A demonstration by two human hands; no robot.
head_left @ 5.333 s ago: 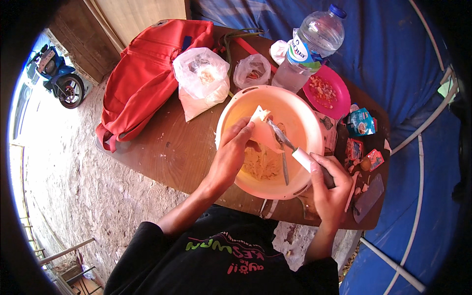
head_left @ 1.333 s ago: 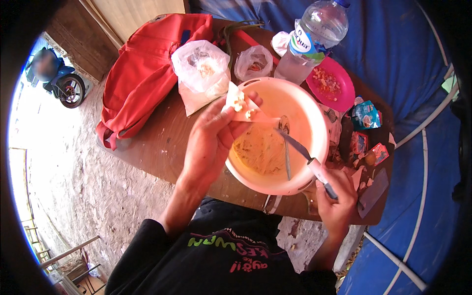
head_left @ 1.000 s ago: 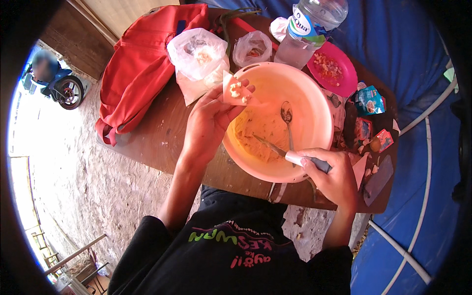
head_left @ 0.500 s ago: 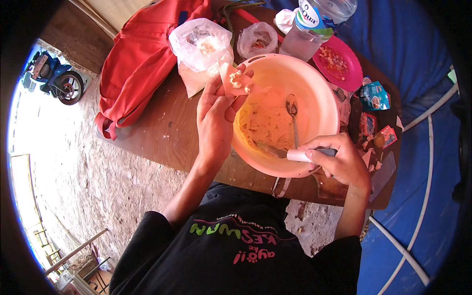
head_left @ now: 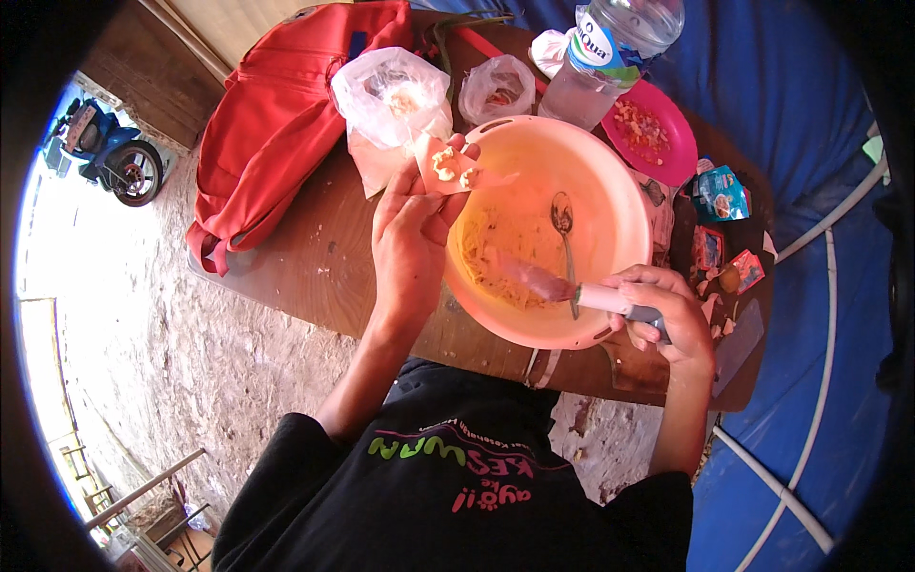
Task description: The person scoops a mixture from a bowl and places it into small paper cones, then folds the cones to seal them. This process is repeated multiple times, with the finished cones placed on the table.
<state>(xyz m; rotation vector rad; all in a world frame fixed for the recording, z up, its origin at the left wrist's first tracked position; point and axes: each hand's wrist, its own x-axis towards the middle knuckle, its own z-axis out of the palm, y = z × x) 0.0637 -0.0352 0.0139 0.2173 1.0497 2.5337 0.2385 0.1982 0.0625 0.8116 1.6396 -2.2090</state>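
So, my right hand (head_left: 667,315) is clamped round the handle of a knife (head_left: 610,299), whose blade points left over the bowl (head_left: 615,214). The blade's blurred, so I can't tell if it's touching the yellowish stuff (head_left: 500,234) in there. My left hand (head_left: 412,224) is pinching a thin sheet (head_left: 431,151) by the bowl's left rim, a few pale lumps (head_left: 445,164) sitting on it. There's a spoon (head_left: 569,250) leaning in the bowl too.

Past that, on the desk (head_left: 295,248): a bag (head_left: 391,100) of something pale behind my left hand, a smaller bag (head_left: 496,91) just right of it, then a big bottle (head_left: 593,81) and a pink plate (head_left: 687,153) of chopped bits. A red backpack (head_left: 295,114) lies over on the left, and a blue sachet (head_left: 721,194) right of the bowl.
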